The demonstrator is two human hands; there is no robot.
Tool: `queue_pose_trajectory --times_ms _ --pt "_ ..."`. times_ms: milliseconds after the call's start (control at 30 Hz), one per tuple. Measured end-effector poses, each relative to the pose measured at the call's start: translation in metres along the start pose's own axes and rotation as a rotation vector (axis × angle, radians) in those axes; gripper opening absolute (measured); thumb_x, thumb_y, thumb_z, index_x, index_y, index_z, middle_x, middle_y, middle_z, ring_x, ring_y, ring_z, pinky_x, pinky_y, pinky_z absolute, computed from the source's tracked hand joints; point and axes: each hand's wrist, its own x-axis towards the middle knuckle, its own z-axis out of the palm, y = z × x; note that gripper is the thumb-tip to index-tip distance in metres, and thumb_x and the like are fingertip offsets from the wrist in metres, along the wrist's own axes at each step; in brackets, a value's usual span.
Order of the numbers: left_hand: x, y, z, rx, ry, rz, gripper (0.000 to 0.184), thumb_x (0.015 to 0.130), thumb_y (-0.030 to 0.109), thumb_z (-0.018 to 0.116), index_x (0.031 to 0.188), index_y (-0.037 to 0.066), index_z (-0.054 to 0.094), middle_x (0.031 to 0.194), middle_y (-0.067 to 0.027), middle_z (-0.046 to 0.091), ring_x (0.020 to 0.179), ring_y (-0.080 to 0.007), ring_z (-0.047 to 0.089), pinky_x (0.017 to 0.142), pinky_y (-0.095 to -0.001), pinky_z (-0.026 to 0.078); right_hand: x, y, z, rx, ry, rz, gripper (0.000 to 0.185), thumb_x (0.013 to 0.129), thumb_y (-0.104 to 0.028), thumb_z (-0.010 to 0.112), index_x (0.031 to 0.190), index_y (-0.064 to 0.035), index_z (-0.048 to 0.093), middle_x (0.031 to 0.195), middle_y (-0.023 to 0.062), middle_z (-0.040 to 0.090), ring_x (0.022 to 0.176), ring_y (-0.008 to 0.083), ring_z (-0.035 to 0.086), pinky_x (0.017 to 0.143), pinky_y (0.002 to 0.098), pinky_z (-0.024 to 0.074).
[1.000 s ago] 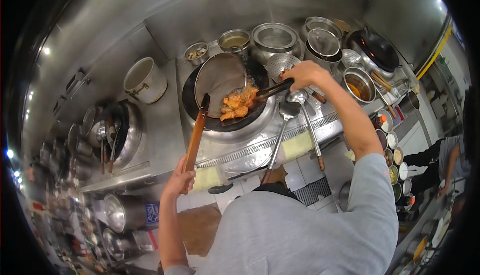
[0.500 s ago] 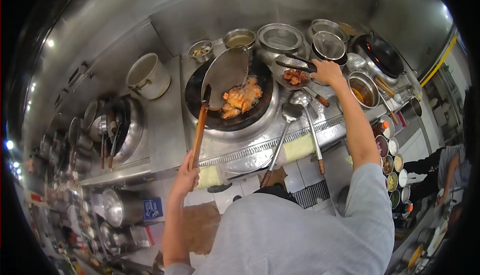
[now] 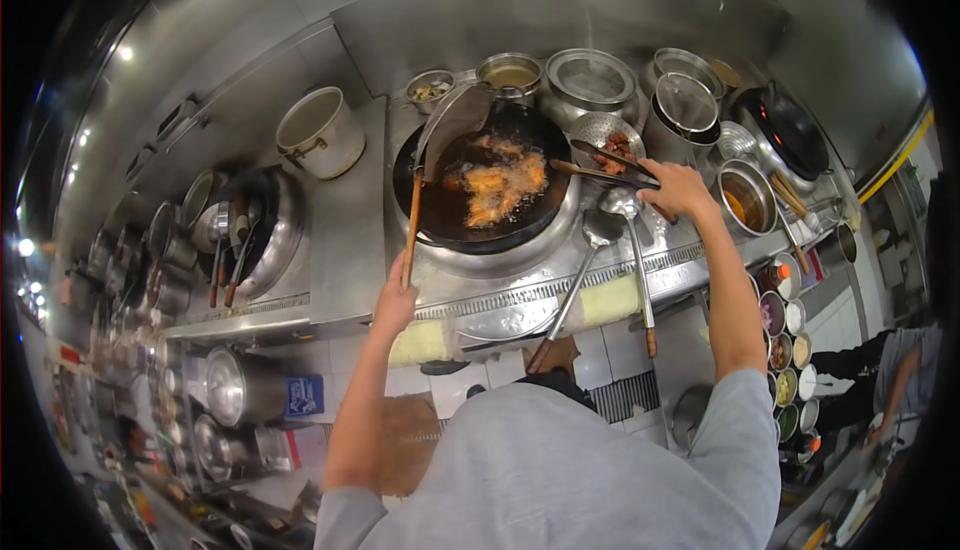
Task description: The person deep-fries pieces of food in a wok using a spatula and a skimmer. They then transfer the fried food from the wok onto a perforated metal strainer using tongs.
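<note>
My left hand (image 3: 395,306) is closed around the wooden handle of a wire-mesh strainer (image 3: 459,118). The strainer tilts steeply at the far left rim of a black wok (image 3: 420,215). Golden-brown pieces of food (image 3: 500,190) fry in bubbling dark oil inside the wok. My right hand (image 3: 672,190) grips dark metal tongs (image 3: 607,172), whose arms stand apart and point toward the wok's right rim. Behind the tongs, a perforated skimmer (image 3: 593,130) holds browned meat pieces (image 3: 618,148). Two long-handled utensils, a wok spatula (image 3: 600,230) and a ladle (image 3: 622,202), lie right of the wok.
Steel pots and a bowl of scraps (image 3: 430,88) line the back. A tall pot (image 3: 320,133) and a second wok (image 3: 270,225) stand left. At right are a pot of orange-brown liquid (image 3: 746,198) and condiment tubs (image 3: 785,386). Another person (image 3: 905,350) is at far right.
My left hand has tipped the strainer up toward the wok's far left rim. The food now spreads in vigorously bubbling oil. The tongs have moved off the skimmer toward the wok and spread apart.
</note>
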Motion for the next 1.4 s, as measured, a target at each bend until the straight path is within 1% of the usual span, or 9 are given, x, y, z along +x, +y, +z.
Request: queue_pose_trajectory --times_ms 100,167,400,533,967,1133,1233,1267,1400 --pt "-0.011 0.031 -0.005 -0.027 -0.058 -0.038 0.074 0.088 0.001 0.047 0.157 0.018 0.025 0.078 -0.0073 0.052 0.051 -0.0147 0.051 0.045 -0.0327 0.044 -0.009 0.002 -0.003 0.02 -0.028 0.014 0.072 0.085 -0.05 0.067 0.146 -0.0167 0.048 0.121 0.0195 0.065 0.113 0.0385 0.061 0.097 0.0472 0.0475" --pt "-0.03 0.079 -0.024 -0.215 -0.234 -0.278 0.075 0.088 0.001 0.048 0.157 0.016 0.022 0.081 -0.0085 0.054 0.056 -0.0145 0.054 0.047 -0.032 0.045 -0.017 0.006 -0.003 0.028 0.004 -0.011 0.072 0.085 -0.049 0.068 0.146 -0.0168 0.048 0.122 0.0195 0.064 0.114 0.0382 0.061 0.098 0.047 0.0469" --pt "-0.057 0.075 -0.058 -0.795 -0.398 -0.415 0.078 0.089 -0.001 0.051 0.156 0.016 0.016 0.086 -0.0106 0.054 0.057 -0.0154 0.052 0.045 -0.0296 0.043 -0.022 0.0 -0.003 0.061 0.013 -0.009 0.068 0.084 -0.047 0.068 0.144 -0.0188 0.051 0.123 0.0193 0.065 0.117 0.0372 0.06 0.1 0.0465 0.0461" --pt "-0.073 0.068 -0.062 -0.8 -0.357 -0.408 0.078 0.089 0.0 0.052 0.156 0.016 0.017 0.087 -0.0111 0.054 0.057 -0.0156 0.052 0.046 -0.0293 0.043 -0.005 -0.017 0.007 0.062 0.051 -0.1 0.065 0.085 -0.046 0.068 0.142 -0.0201 0.053 0.121 0.0185 0.067 0.115 0.0372 0.062 0.097 0.0465 0.0483" --pt "-0.092 0.054 -0.065 -0.796 -0.212 -0.369 0.076 0.09 -0.001 0.05 0.156 0.021 0.02 0.085 -0.0103 0.054 0.056 -0.0147 0.05 0.044 -0.0286 0.043 0.066 -0.164 0.024 -0.137 0.098 -0.371 0.052 0.083 -0.043 0.071 0.13 -0.0209 0.064 0.101 0.0162 0.072 0.095 0.0357 0.07 0.081 0.0464 0.0562" --pt "-0.094 0.051 -0.065 -0.798 -0.228 -0.364 0.076 0.09 -0.001 0.05 0.156 0.021 0.019 0.086 -0.01 0.054 0.057 -0.0147 0.051 0.045 -0.0283 0.044 0.092 -0.194 0.011 -0.222 0.055 -0.333 0.042 0.082 -0.039 0.07 0.118 -0.0173 0.069 0.1 0.0153 0.074 0.094 0.0342 0.072 0.079 0.0458 0.0574" --pt "-0.097 0.051 -0.064 -0.745 -0.232 -0.363 0.077 0.089 0.002 0.054 0.157 0.015 0.018 0.089 -0.01 0.055 0.059 -0.015 0.053 0.046 -0.0286 0.044 0.119 -0.197 0.01 -0.223 0.048 -0.226 0.042 0.082 -0.04 0.068 0.115 -0.015 0.07 0.101 0.0138 0.074 0.095 0.0333 0.072 0.081 0.0448 0.0577" --pt "-0.098 0.049 -0.062 -0.771 -0.232 -0.373 0.078 0.089 0.003 0.054 0.157 0.014 0.017 0.089 -0.01 0.055 0.059 -0.0149 0.053 0.046 -0.0286 0.044 0.129 -0.199 0.01 -0.239 -0.027 -0.194 0.045 0.083 -0.041 0.066 0.119 -0.0146 0.07 0.109 0.0144 0.073 0.101 0.0328 0.071 0.085 0.0447 0.0571" --pt "-0.1 0.046 -0.057 -0.835 -0.239 -0.384 0.078 0.09 0.003 0.053 0.157 0.014 0.016 0.09 -0.0101 0.054 0.059 -0.0145 0.052 0.048 -0.029 0.044 0.153 -0.205 0.019 -0.2 -0.179 -0.123 0.05 0.085 -0.045 0.064 0.126 -0.0157 0.067 0.12 0.014 0.071 0.11 0.0327 0.068 0.09 0.0454 0.0554"
